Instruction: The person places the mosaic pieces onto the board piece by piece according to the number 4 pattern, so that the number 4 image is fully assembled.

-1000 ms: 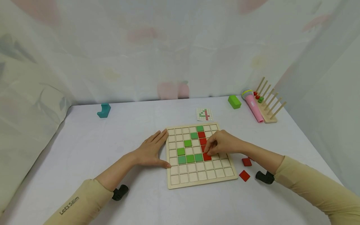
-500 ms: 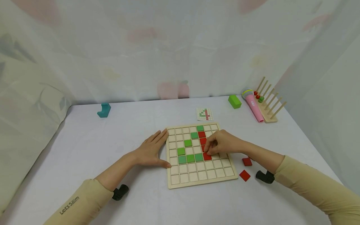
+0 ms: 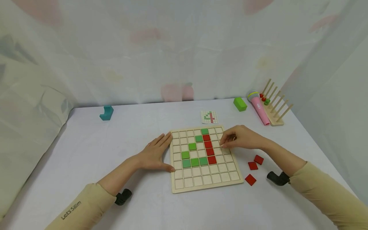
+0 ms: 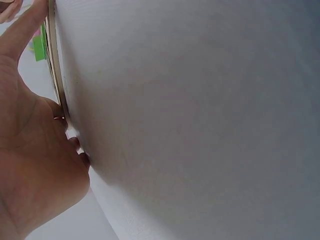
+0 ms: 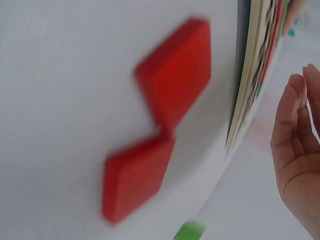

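Observation:
A wooden grid board (image 3: 197, 181) lies on the table with green tiles (image 3: 195, 162) and a column of red tiles (image 3: 210, 151) in its cells, shaped like a 4. My left hand (image 3: 153, 155) is spread flat, fingertips and thumb touching the board's left edge; the left wrist view shows its palm beside the board's side (image 4: 56, 65). Over the board's right part hovers my right hand (image 3: 242, 137), fingers loosely bent; the right wrist view shows nothing between them. Loose red tiles (image 3: 250, 180) lie right of the board, two of them (image 5: 180, 75) large in the right wrist view.
Behind the board lies a small pattern card (image 3: 209, 117) showing a green and red 4. A green block (image 3: 240, 104), a pink microphone (image 3: 260, 110) and a wooden peg stand (image 3: 277, 123) are at the back right. A teal block (image 3: 106, 113) sits back left.
My right hand has lifted off the lowest tile of the red column and moved right and back, uncovering the column and a loose red tile. The left hand stays put.

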A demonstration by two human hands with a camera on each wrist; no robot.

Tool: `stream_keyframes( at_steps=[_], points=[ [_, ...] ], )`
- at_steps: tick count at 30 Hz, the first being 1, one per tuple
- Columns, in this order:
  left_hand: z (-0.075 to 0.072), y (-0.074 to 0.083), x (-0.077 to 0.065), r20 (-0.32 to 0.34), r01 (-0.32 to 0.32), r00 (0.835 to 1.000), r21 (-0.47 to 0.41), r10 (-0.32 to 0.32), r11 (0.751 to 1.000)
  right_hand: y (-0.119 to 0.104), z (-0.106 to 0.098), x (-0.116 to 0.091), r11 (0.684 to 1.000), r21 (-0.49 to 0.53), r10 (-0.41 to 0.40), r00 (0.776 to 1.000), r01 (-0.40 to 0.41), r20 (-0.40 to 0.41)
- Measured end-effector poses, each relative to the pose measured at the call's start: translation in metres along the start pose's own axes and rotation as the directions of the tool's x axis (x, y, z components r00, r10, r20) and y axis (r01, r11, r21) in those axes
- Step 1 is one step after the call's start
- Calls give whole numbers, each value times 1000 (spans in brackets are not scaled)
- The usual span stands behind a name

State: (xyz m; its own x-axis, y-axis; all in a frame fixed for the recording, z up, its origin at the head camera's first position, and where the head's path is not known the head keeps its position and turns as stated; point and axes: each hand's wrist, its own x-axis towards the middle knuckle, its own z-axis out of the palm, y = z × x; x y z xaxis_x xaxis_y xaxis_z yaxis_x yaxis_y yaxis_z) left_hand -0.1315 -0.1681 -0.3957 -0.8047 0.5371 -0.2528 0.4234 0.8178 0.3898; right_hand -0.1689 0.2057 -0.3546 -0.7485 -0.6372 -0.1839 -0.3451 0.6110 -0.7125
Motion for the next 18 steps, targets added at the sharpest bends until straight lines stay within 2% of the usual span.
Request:
stream_keyframes(
  at_steps=[10, 14, 18],
  points=[
    [0, 1, 0, 5, 6, 1000, -2, -6, 1000, 34, -29, -14, 997, 15, 77, 997, -77, -15],
    [0, 2, -1, 4, 8, 1000, -1, -8, 1000, 42, -34, -23, 993, 13, 116, 993, -116, 19],
    [-1, 3, 0, 3, 7, 1000, 0, -7, 1000, 48, -40, -34, 989, 16, 147, 984, -150, 97]
  ],
)
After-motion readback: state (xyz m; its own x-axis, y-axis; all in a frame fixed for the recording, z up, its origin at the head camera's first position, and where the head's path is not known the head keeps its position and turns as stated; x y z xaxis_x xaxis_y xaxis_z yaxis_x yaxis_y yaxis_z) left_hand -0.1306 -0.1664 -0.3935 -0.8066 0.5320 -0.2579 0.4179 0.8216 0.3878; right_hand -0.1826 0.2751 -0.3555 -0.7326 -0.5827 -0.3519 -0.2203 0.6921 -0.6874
